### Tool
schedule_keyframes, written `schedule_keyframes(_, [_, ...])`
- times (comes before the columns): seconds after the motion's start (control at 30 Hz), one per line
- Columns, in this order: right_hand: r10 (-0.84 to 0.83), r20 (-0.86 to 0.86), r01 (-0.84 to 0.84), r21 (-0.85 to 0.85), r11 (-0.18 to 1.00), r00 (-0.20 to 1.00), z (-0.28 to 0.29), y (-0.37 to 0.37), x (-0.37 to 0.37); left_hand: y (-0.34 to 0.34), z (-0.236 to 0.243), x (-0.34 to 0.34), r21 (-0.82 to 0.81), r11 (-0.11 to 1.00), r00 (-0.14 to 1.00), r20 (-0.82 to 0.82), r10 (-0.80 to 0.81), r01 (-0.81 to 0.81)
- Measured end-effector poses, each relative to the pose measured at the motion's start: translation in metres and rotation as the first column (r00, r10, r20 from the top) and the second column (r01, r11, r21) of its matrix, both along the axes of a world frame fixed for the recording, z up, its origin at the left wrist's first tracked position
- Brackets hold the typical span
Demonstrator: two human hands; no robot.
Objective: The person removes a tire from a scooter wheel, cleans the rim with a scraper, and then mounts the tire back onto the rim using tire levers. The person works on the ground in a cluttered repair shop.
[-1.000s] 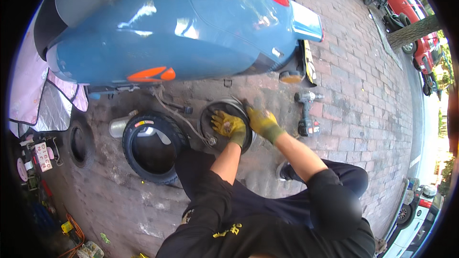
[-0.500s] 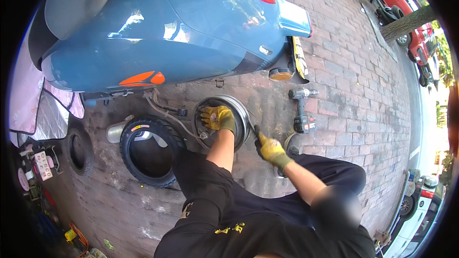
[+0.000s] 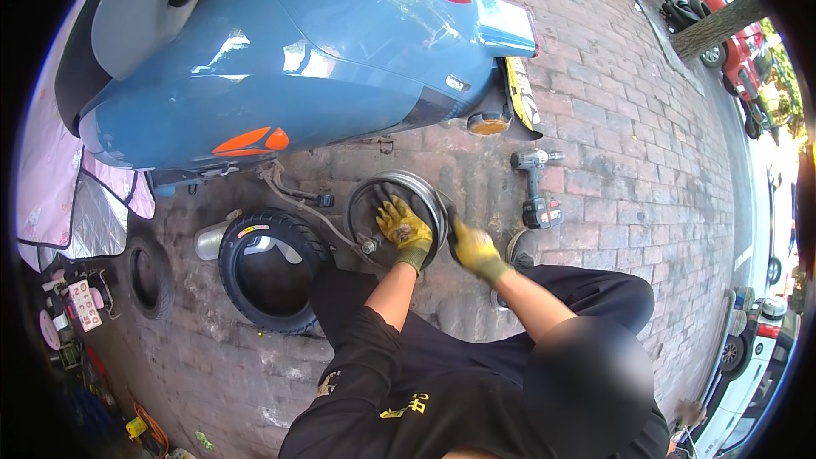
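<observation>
A bare metal wheel rim (image 3: 429, 204) lies on the brick ground before me, beneath the blue scooter's tail. My left hand (image 3: 403, 225), in a yellow glove with dark fingertips, rests over the rim's opening with its fingers spread. Close against the rim's right side, my right hand (image 3: 473, 248), gloved alike, is closed and smeared by motion. It grips a thin tool with a dark handle (image 3: 450, 211); the tool's exact kind cannot be made out. A black tyre (image 3: 235, 289) with a coloured sticker lies left of the rim.
The blue scooter (image 3: 340, 93) fills the far side. A cordless impact wrench (image 3: 535, 191) lies on the bricks to the right. Farther left are a second tyre (image 3: 136, 280) and a pink-and-silver cover (image 3: 98, 212). A tree trunk (image 3: 718, 27) and parked cars stand far right.
My left hand has turned and shifted slightly right over the rim. My right hand has moved a little left and up, nearer the rim's edge, still gripping the tool.
</observation>
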State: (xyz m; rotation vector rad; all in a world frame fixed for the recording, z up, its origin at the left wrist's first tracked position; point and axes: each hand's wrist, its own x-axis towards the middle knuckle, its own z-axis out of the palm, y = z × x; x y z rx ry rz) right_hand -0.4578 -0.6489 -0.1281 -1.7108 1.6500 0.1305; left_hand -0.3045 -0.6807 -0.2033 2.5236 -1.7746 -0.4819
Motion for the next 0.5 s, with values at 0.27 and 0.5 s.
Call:
schedule_keyframes(0.27, [0.093, -0.005, -0.092, -0.214, 0.972, 0.996, 0.001, -0.053, -0.008, -0.02, 0.005, -0.04, 0.003, 0.949, 0.946, -0.08, 0.314, -0.314])
schedule_keyframes(0.5, [0.125, 0.01, -0.121, -0.186, 0.975, 0.992, 0.008, -0.04, -0.012, -0.007, 0.014, -0.035, 0.024, 0.944, 0.934, -0.143, 0.328, -0.328])
